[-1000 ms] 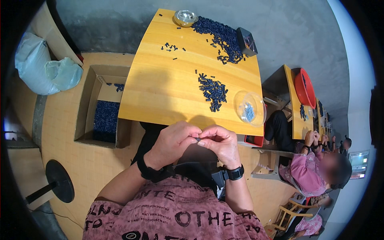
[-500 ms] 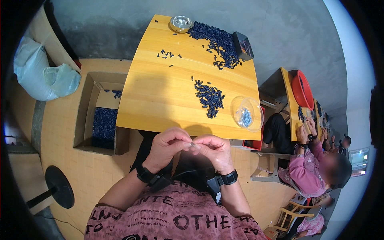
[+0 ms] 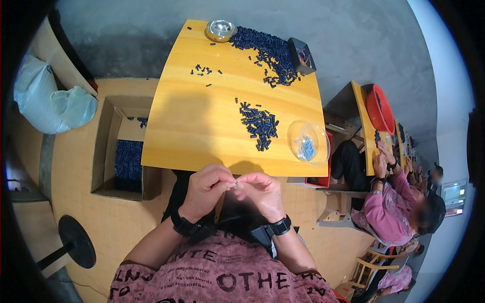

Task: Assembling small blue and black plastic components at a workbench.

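My left hand [image 3: 206,191] and my right hand [image 3: 262,194] meet fingertip to fingertip just off the near edge of the yellow wooden table [image 3: 187,136]. Both are closed in a pinch; whatever sits between the fingertips is too small and covered to name. Beyond them a pile of short dark-blue tubular pieces [image 3: 260,126] lies on the table. Right of that pile stands a clear round bowl [image 3: 323,134] with small light-blue parts [image 3: 306,148] in it.
A larger heap of dark pieces [image 3: 262,48] covers the far edge, between a metal bowl [image 3: 221,31] and a black box [image 3: 302,55]. An open cardboard box [image 3: 103,151] holding dark pieces stands on the floor at left. A co-worker [image 3: 389,202] sits at right, near a red basin [image 3: 380,108].
My view has shifted slightly, and the table sits a little further left in it. My hands still pinch together, slightly further left; the co-worker's hands have moved a little.
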Motion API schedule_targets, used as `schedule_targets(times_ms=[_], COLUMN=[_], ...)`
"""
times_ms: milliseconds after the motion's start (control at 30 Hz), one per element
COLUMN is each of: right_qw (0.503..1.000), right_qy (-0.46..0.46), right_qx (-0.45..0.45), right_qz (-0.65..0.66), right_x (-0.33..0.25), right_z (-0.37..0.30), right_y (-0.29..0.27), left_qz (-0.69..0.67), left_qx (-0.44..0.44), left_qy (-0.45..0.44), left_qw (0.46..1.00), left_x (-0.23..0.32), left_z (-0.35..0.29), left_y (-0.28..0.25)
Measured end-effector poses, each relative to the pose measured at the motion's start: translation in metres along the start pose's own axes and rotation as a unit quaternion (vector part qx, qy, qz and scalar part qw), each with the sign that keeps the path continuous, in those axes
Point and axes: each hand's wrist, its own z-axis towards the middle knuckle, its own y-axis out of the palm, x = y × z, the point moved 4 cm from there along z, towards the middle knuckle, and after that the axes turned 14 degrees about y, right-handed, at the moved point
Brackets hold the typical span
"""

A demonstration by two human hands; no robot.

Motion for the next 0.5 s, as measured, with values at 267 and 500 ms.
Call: schedule_targets(times_ms=[267, 500], right_qw=[0.806, 0.702], right_qy=[-0.283, -0.325], right_qx=[0.256, 0.312], right_qz=[-0.452, -0.551], right_x=[-0.063, -0.067], right_z=[0.053, 0.094], right_y=[-0.007, -0.007], left_qz=[-0.171, -0.251], left_qx=[0.169, 0.226], left_qy=[-0.174, -0.194], left_qw=[0.955, 0.921], left_x=[-0.034, -0.040], left_z=[-0.004, -0.012], left_y=[-0.019, -0.039])
